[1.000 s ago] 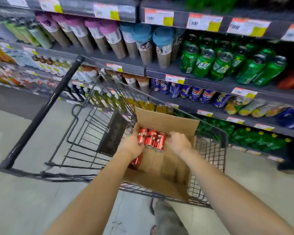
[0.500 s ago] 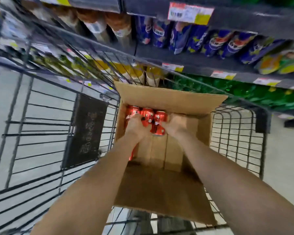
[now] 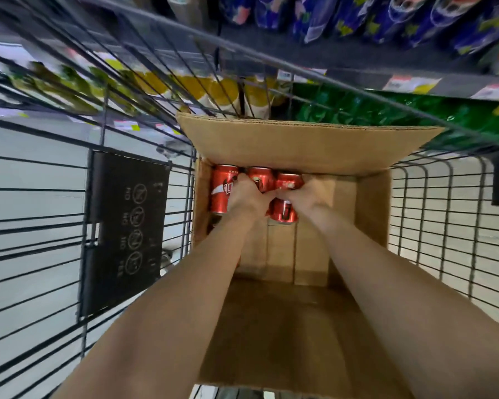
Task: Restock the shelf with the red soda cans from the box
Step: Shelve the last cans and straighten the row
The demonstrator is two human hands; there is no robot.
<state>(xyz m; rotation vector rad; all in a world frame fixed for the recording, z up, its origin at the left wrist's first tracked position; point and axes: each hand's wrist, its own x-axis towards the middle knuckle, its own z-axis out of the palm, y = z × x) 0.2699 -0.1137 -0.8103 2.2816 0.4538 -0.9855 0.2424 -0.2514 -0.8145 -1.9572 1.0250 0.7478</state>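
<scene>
A person's left hand (image 3: 247, 197) and right hand (image 3: 308, 194) grip a cluster of red soda cans (image 3: 221, 194) at the far end of an open cardboard box (image 3: 300, 145) sitting in a wire shopping cart (image 3: 450, 226), close to a store shelf (image 3: 357, 77) of blue, yellow and green drinks.

Bare forearms (image 3: 185, 298); left hand (image 3: 247, 198), right hand (image 3: 310, 194).

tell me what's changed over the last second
The view has tipped down and closer over the box, so the upper shelves have left the picture. The left hand and right hand have stayed wrapped over the red cans against the box's far wall; none has come out. The box has stayed in the cart.
</scene>
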